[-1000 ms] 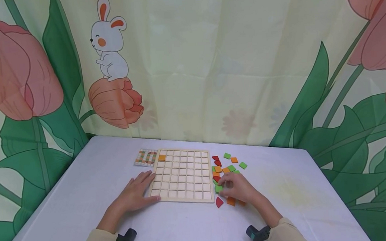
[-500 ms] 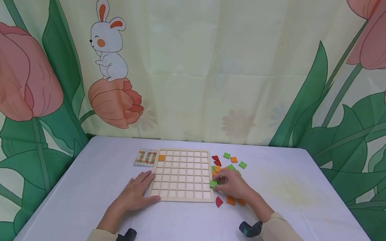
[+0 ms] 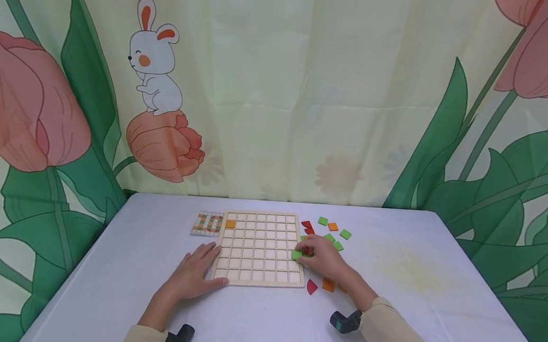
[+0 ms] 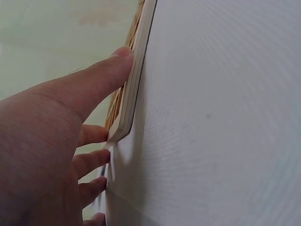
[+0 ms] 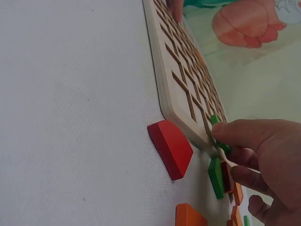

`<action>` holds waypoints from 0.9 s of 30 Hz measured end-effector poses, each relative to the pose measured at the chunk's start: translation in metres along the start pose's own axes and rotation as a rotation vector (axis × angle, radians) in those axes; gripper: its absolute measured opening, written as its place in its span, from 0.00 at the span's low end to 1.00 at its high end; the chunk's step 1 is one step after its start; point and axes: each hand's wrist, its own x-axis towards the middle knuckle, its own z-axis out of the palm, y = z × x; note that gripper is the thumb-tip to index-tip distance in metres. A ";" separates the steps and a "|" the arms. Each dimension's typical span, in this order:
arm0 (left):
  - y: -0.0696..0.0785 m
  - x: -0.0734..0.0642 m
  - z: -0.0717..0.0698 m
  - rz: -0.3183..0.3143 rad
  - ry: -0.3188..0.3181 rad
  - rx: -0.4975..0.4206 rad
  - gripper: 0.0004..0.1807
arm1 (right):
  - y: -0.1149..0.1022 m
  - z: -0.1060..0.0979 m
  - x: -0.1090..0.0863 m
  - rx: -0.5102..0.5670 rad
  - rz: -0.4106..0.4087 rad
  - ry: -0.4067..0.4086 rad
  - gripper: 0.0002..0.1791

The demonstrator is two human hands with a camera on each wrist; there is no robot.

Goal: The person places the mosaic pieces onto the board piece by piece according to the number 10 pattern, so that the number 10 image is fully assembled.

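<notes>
A wooden grid board lies flat on the table, with one orange square tile in its far-left cell. My left hand rests at the board's left edge, fingers spread; in the left wrist view the thumb presses on the rim. Between thumb and fingers my right hand pinches a green square tile, over the board's right edge. In the right wrist view this green tile is tilted up just above the rim. Part of the tile pile is hidden behind the right hand.
A patterned card lies by the board's far-left corner. Right of the board are loose green tiles, orange tiles and red rounded pieces. A printed curtain hangs behind the table.
My right hand has picked up the green tile from the pile and carried it left and slightly away, onto the board's right edge. The left hand has stayed in place.
</notes>
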 end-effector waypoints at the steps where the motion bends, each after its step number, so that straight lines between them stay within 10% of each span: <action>1: 0.000 0.000 0.000 -0.002 0.000 0.000 0.50 | -0.001 0.001 0.001 0.007 -0.003 0.000 0.14; 27: -0.001 0.000 0.002 0.001 0.016 -0.002 0.49 | -0.014 0.014 0.023 0.006 0.012 -0.020 0.14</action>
